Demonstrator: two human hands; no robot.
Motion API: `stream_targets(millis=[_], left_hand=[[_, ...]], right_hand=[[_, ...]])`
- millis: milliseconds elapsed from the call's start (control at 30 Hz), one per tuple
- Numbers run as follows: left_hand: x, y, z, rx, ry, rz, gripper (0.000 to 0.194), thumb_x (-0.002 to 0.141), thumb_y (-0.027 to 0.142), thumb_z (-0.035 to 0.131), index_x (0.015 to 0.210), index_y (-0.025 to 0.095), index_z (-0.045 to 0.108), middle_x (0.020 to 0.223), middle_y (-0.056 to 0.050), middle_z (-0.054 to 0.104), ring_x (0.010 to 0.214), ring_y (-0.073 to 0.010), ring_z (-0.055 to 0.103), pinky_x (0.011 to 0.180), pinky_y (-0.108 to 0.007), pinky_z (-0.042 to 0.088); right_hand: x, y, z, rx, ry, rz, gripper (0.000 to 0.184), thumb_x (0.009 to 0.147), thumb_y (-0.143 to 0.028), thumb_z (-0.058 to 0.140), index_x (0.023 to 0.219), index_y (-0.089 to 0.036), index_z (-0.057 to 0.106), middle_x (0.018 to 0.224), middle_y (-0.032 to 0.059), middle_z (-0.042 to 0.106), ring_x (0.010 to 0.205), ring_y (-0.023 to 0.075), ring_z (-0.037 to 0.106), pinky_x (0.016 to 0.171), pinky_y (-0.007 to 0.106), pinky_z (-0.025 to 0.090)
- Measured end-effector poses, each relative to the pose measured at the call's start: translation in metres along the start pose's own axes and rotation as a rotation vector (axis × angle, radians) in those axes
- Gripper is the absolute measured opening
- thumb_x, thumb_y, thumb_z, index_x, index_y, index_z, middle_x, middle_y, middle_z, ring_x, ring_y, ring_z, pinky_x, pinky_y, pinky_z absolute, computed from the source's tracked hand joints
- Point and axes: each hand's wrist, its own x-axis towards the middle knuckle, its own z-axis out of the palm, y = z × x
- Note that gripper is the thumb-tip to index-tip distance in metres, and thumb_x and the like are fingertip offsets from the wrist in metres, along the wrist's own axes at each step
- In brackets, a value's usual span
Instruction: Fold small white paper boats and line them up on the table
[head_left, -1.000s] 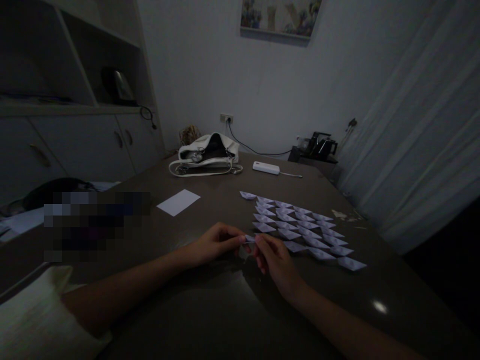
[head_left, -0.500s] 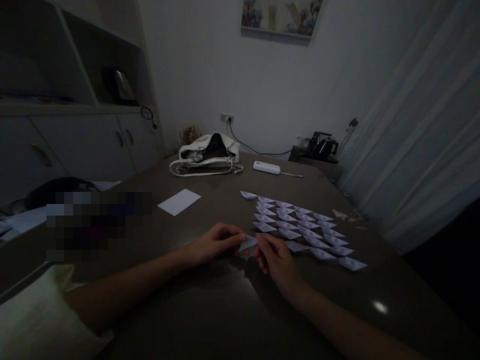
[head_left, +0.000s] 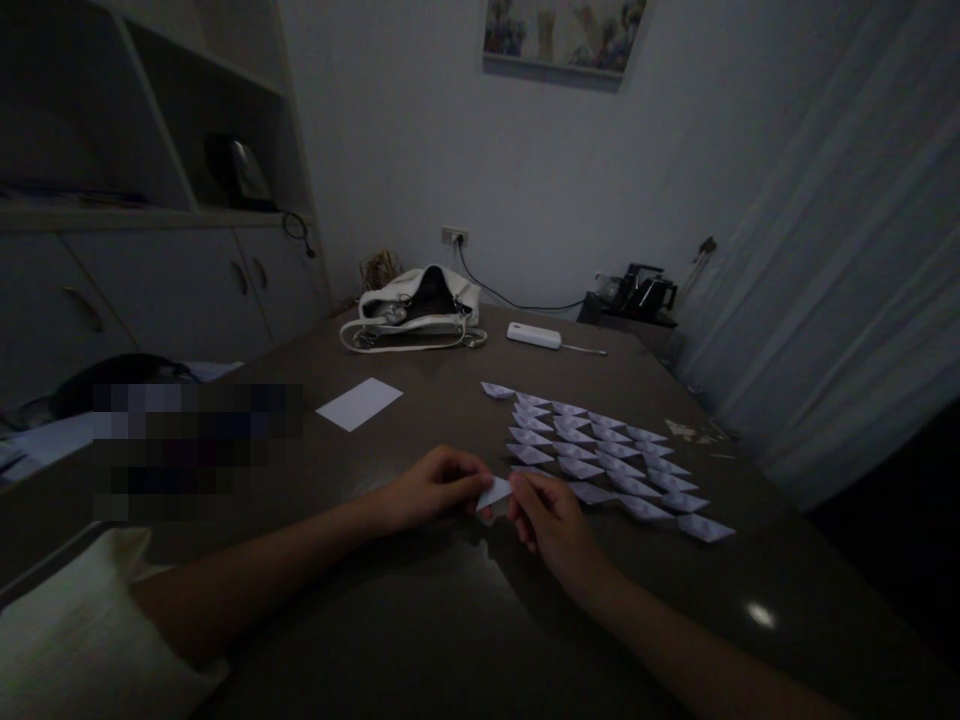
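Folded paper (head_left: 493,492), small, white, roughly triangular, pointed lower corner, pinched in both hands (head_left: 435,487) (head_left: 553,520)

Paper boats (head_left: 618,468) on table (head_left: 450,640), sheet (head_left: 360,404) to their left, bag (head_left: 420,325) behind it

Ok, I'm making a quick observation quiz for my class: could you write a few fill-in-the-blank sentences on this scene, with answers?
The left hand and right hand both pinch a small piece of white ____.
The folded boats lie nearer the ____ hand.
Beyond the flat sheet, an open white ____ with handles rests on the table.

Missing words: paper; right; bag.
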Motion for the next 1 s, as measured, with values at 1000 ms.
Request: stream_targets(millis=[1000], left_hand=[[0.0009,0.0009,0.0022,-0.057,0.055,0.006,0.02,0.079,0.03,0.063,0.077,0.012,0.056,0.07,0.0,0.06,0.063,-0.0111,0.055,0.06,-0.023,0.041]], right_hand=[[-0.0033,-0.0065,0.0011,-0.051,-0.026,-0.048,0.03,0.087,-0.036,0.047,0.064,-0.017,0.049,0.049,-0.0054,0.043,0.04,0.0065,0.039,0.039,0.018,0.029]])
